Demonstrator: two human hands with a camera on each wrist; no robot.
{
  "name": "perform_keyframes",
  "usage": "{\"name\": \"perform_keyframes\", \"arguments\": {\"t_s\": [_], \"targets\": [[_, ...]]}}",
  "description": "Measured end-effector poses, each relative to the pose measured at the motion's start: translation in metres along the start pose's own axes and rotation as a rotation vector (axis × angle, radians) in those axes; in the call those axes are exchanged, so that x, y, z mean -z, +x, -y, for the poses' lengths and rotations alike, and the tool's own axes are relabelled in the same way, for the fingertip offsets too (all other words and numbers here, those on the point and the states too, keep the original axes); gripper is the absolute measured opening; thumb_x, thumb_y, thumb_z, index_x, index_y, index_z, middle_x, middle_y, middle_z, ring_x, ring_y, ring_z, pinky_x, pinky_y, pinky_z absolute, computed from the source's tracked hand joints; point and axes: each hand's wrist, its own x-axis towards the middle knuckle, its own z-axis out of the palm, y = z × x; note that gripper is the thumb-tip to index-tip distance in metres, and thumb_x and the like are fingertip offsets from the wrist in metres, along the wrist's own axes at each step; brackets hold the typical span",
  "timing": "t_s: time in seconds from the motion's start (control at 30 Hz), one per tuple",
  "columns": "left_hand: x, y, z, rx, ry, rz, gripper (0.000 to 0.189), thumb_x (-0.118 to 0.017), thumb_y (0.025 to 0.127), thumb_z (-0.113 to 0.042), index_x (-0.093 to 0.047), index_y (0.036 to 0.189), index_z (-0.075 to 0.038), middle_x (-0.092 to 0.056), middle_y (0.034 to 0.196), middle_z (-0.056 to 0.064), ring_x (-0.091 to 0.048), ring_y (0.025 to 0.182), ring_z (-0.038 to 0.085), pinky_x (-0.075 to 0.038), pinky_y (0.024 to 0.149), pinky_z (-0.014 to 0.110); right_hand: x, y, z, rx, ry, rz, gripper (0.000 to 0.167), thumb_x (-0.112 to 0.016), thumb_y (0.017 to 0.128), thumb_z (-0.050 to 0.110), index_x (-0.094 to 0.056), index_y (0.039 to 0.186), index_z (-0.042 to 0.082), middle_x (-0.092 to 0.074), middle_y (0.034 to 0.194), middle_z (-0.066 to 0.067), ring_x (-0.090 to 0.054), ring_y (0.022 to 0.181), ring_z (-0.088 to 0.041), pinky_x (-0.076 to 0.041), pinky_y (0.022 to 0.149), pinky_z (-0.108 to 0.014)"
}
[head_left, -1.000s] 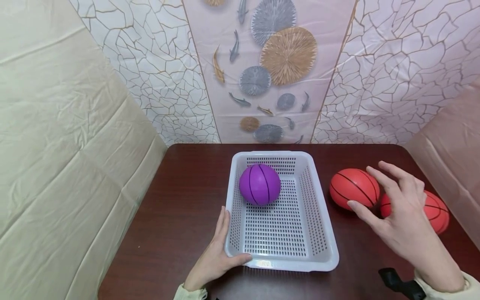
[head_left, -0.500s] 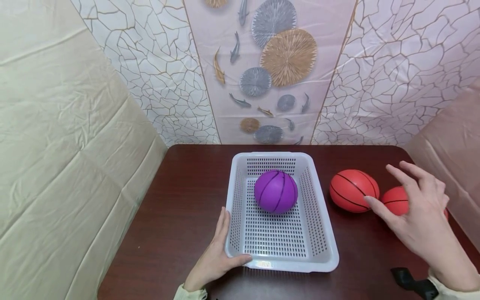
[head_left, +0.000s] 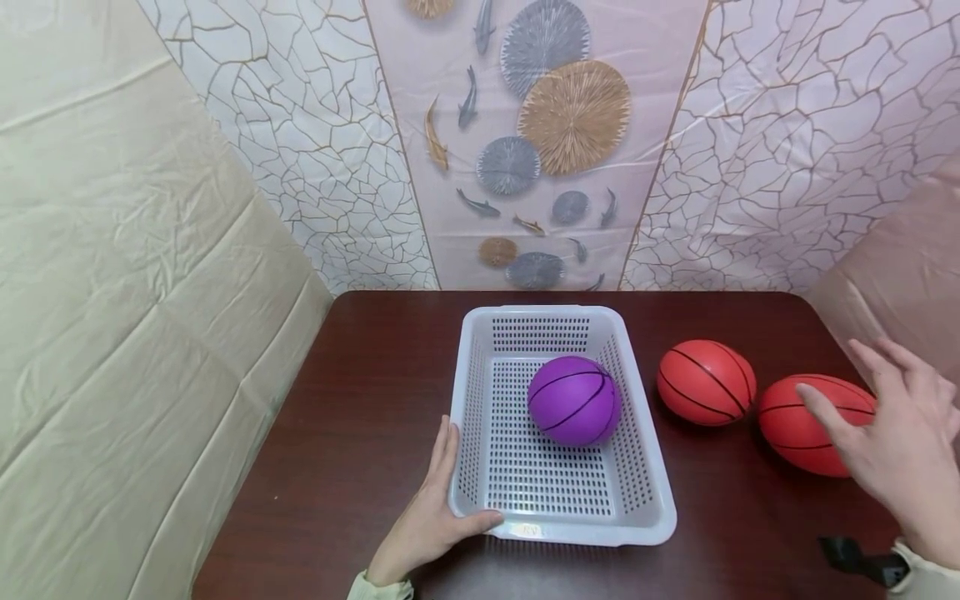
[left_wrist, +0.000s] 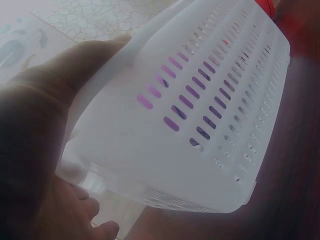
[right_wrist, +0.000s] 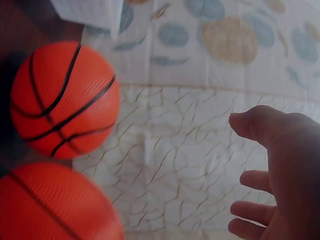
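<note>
A purple ball with black lines sits inside a white perforated plastic basket, against its right wall. My left hand grips the basket's near left corner, thumb along the front rim and fingers along the left side. The left wrist view shows purple through the basket's slots. To the basket's right lie a red ball with black lines and another red ball, partly covered by my right hand. That hand is raised with fingers spread and holds nothing; in the right wrist view it is apart from both red balls.
The dark brown table has rounded far corners. A patterned curtain hangs along its far edge, and beige fabric walls close in on both sides. A black strap shows at my right wrist.
The purple ball has rolled from the basket's far left to its right wall. My right hand has moved right, away from the nearer red ball. My left hand keeps its place.
</note>
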Motion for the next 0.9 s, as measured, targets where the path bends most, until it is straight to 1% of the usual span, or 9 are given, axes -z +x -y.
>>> {"name": "perform_keyframes", "arguments": {"t_s": [0.07, 0.13, 0.23, 0.33, 0.47, 0.57, 0.67, 0.77, 0.9], "targets": [[0.0, 0.0, 0.0, -0.001, 0.001, 0.0, 0.122, -0.082, 0.072, -0.051, 0.001, 0.157, -0.026, 0.014, 0.161, -0.012, -0.007, 0.146, 0.021, -0.023, 0.11, 0.055, 0.0, 0.0, -0.01, -0.026, -0.023, 0.002, 0.074, -0.071, 0.085, 0.028, -0.04, 0.144, -0.003, -0.027, 0.152, -0.025, -0.014, 0.14, -0.047, -0.003, 0.108, -0.063], [0.001, 0.0, -0.001, -0.002, 0.003, 0.0, 0.121, -0.082, 0.072, -0.051, 0.001, 0.157, -0.025, 0.014, 0.161, -0.012, -0.006, 0.146, 0.021, -0.023, 0.11, 0.055, -0.001, -0.001, -0.02, -0.044, -0.043, 0.003, 0.075, -0.071, 0.085, 0.029, -0.039, 0.144, -0.005, -0.027, 0.151, -0.027, -0.015, 0.14, -0.046, -0.004, 0.111, -0.06], [0.001, 0.0, -0.002, 0.002, 0.009, 0.001, 0.121, -0.081, 0.072, -0.051, 0.001, 0.157, -0.025, 0.014, 0.161, -0.013, -0.005, 0.146, 0.021, -0.022, 0.11, 0.055, -0.003, -0.001, -0.035, -0.091, -0.082, 0.038, 0.079, -0.069, 0.087, 0.034, -0.034, 0.145, -0.007, -0.023, 0.151, -0.031, -0.013, 0.14, -0.048, -0.005, 0.111, -0.061], [0.001, -0.001, -0.002, 0.002, 0.01, 0.003, 0.121, -0.081, 0.073, -0.051, 0.001, 0.157, -0.024, 0.014, 0.161, -0.012, -0.005, 0.146, 0.02, -0.021, 0.111, 0.055, -0.006, -0.002, -0.051, -0.146, -0.108, 0.106, 0.085, -0.067, 0.088, 0.039, -0.028, 0.147, -0.008, -0.016, 0.151, -0.035, -0.007, 0.138, -0.054, -0.004, 0.106, -0.068], [0.001, -0.001, -0.002, -0.004, 0.011, 0.006, 0.121, -0.081, 0.073, -0.05, 0.001, 0.157, -0.022, 0.014, 0.161, -0.012, -0.003, 0.146, 0.02, -0.02, 0.111, 0.055, -0.012, -0.005, -0.073, -0.2, -0.146, 0.2, 0.092, -0.065, 0.088, 0.046, -0.02, 0.149, -0.008, -0.007, 0.15, -0.039, -0.002, 0.133, -0.061, -0.003, 0.095, -0.077], [0.0, -0.002, -0.001, -0.006, 0.013, 0.012, 0.121, -0.081, 0.073, -0.05, 0.001, 0.157, -0.022, 0.015, 0.161, -0.012, -0.003, 0.146, 0.02, -0.02, 0.11, 0.055, -0.016, -0.011, -0.085, -0.241, -0.187, 0.248, 0.096, -0.062, 0.089, 0.051, -0.017, 0.149, -0.009, -0.004, 0.149, -0.041, -0.002, 0.133, -0.063, -0.006, 0.091, -0.079], [0.0, -0.002, 0.0, -0.007, 0.016, 0.019, 0.121, -0.081, 0.073, -0.05, 0.001, 0.157, -0.022, 0.015, 0.16, -0.013, -0.002, 0.146, 0.019, -0.021, 0.11, 0.055, -0.018, -0.015, -0.091, -0.272, -0.206, 0.28, 0.099, -0.06, 0.089, 0.054, -0.012, 0.15, -0.008, -0.001, 0.148, -0.042, -0.001, 0.131, -0.065, -0.008, 0.088, -0.081], [0.0, -0.001, 0.001, -0.009, 0.017, 0.018, 0.121, -0.081, 0.074, -0.05, 0.001, 0.157, -0.022, 0.015, 0.161, -0.012, -0.003, 0.146, 0.02, -0.022, 0.11, 0.055, -0.019, -0.014, -0.09, -0.289, -0.206, 0.308, 0.102, -0.059, 0.089, 0.055, -0.006, 0.151, -0.007, 0.003, 0.148, -0.042, 0.001, 0.131, -0.067, -0.008, 0.089, -0.082], [0.0, -0.001, 0.001, -0.014, 0.023, 0.016, 0.121, -0.081, 0.074, -0.05, 0.002, 0.157, -0.022, 0.015, 0.161, -0.012, -0.004, 0.146, 0.021, -0.022, 0.11, 0.056, -0.02, -0.012, -0.086, -0.302, -0.183, 0.361, 0.107, -0.059, 0.09, 0.054, 0.004, 0.15, -0.006, 0.012, 0.148, -0.043, 0.008, 0.133, -0.064, -0.006, 0.091, -0.084]]}}
